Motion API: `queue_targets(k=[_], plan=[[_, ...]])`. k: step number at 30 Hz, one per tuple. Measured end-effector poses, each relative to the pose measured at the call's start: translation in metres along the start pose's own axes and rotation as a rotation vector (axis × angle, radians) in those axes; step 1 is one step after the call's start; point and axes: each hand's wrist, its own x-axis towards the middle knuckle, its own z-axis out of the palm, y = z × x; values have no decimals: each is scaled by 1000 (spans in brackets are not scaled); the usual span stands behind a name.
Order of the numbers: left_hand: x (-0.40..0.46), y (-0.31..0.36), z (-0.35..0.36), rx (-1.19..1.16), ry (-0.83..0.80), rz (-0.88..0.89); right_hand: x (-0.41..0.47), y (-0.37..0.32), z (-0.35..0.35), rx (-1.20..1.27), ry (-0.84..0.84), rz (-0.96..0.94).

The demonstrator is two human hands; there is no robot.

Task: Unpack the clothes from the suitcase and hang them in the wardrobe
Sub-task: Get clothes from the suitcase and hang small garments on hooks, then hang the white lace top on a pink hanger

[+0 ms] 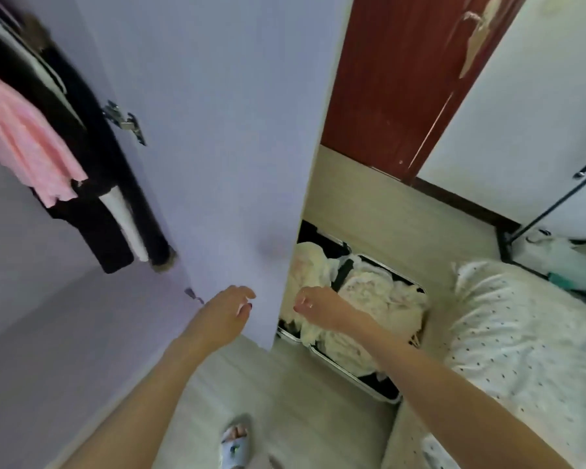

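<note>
Open wardrobe door [217, 130] — a smooth, flat lilac panel with a metal hinge [124, 121] — stands edge-on between the person's two outstretched arms. The left hand [225, 308] hangs in front of the panel's lower part, fingers loosely curled, holding nothing; whether it touches the door cannot be told. The right hand [315, 308], just past the door's edge, is likewise loosely curled and empty, poised above the suitcase [352, 372]. This hard-shelled case with a pale metallic rim lies open on the light wood-grain floor [285, 401], heaped with crumpled cream and white clothes [369, 299]; the door hides its left part. Inside the wardrobe, at left, a soft pink garment [24, 140] hangs against a black garment [92, 198] with a white stripe. At right, a bed with rumpled white dotted bedding [521, 333] nearly touches the case, leaving a narrow floor strip. Beyond — a reddish-brown door [403, 79] with chipped paint, and a white wall. A slippered foot [236, 441] stands on the floor below.
</note>
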Motion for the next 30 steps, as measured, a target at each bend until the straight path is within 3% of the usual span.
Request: queue_targets(k=[8, 18, 25, 30], plan=[[54, 46, 62, 62, -319, 138, 5, 95, -10, 195, 106, 269], [151, 74, 148, 73, -507, 30, 72, 210, -9, 432, 86, 396], [246, 60, 272, -94, -376, -362, 173, 318, -3, 435, 55, 364], [311, -3, 360, -81, -320, -603, 266, 386, 42, 412, -19, 360]])
